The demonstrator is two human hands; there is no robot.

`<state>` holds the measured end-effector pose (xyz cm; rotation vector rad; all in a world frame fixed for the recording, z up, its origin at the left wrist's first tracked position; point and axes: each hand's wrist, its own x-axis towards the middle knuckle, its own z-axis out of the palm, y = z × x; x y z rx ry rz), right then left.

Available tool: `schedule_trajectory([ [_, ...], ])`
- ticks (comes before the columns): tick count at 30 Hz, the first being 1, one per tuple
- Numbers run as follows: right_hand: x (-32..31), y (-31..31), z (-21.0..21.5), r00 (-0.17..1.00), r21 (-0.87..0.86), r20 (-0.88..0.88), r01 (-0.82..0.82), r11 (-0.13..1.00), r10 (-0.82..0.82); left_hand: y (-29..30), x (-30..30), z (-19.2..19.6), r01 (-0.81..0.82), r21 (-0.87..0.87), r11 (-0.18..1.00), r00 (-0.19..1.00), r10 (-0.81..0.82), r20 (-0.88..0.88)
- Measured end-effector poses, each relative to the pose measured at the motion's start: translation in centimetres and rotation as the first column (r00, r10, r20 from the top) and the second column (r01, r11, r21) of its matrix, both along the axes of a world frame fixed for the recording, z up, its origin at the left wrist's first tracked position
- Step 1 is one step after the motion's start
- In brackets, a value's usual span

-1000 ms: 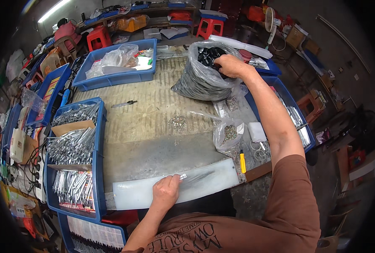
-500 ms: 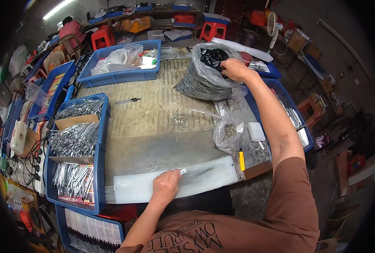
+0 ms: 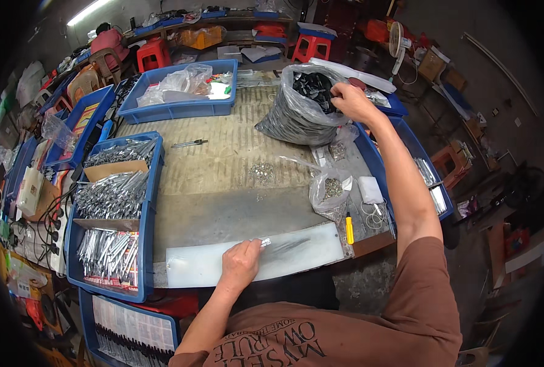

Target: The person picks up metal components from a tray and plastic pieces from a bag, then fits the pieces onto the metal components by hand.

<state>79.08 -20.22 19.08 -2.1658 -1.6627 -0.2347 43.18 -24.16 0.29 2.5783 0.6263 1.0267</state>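
Observation:
My left hand [image 3: 240, 264] is closed round a small silvery metal piece [image 3: 265, 242], whose end sticks out past the fingers. It rests over the white board [image 3: 192, 269] at the table's near edge. My right arm reaches far forward, and my right hand [image 3: 351, 103] is at the mouth of a clear plastic bag [image 3: 284, 116]. Its fingers are bent together at the black plastic parts [image 3: 313, 87] filling that bag. What they pinch is too small to make out.
At left, a blue divided tray [image 3: 150, 214] holds many metal rods. Another blue tray [image 3: 180, 111] with plastic bags stands far back. Small metal bits [image 3: 261, 173] lie mid-table near a bag of hardware [image 3: 332, 191] and a yellow-handled screwdriver [image 3: 349, 230]. A person [image 3: 107, 40] sits at the back.
My right hand has shifted slightly right and up at the bag's mouth, uncovering more of the black parts. My left hand keeps its hold on the metal piece. The view has moved a little.

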Motion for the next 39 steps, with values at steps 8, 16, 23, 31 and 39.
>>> schedule_trajectory([
  [8, -8.6, -7.1, -4.8, 0.344, 0.362, -0.855, -0.140, 0.922, 0.388, 0.0, -0.1, 0.6, 0.005, -0.011, 1.000, 0.997, -0.004, 0.080],
  [16, -14.8, -11.9, -10.9, 0.070, 0.427, -0.903, 0.014, 0.904, 0.425, -0.8, -0.4, 3.2, 0.044, 0.025, 0.999, 0.989, -0.047, 0.139],
  [23, -18.1, -14.0, -13.1, 0.108, 0.400, -0.913, 0.052, 0.915, 0.393, -2.0, -0.7, 4.0, 0.060, 0.028, 0.998, 0.989, -0.063, 0.135],
  [31, -20.7, -15.2, -13.8, 0.069, 0.278, -0.960, 0.082, 0.957, 0.273, -2.8, -1.1, 4.1, 0.048, 0.073, 0.996, 0.993, -0.055, 0.102],
  [39, -21.9, -15.6, -14.4, -0.035, 0.154, -0.987, 0.137, 0.979, 0.160, -3.3, -1.4, 3.6, 0.037, 0.096, 0.995, 0.998, -0.042, 0.057],
])
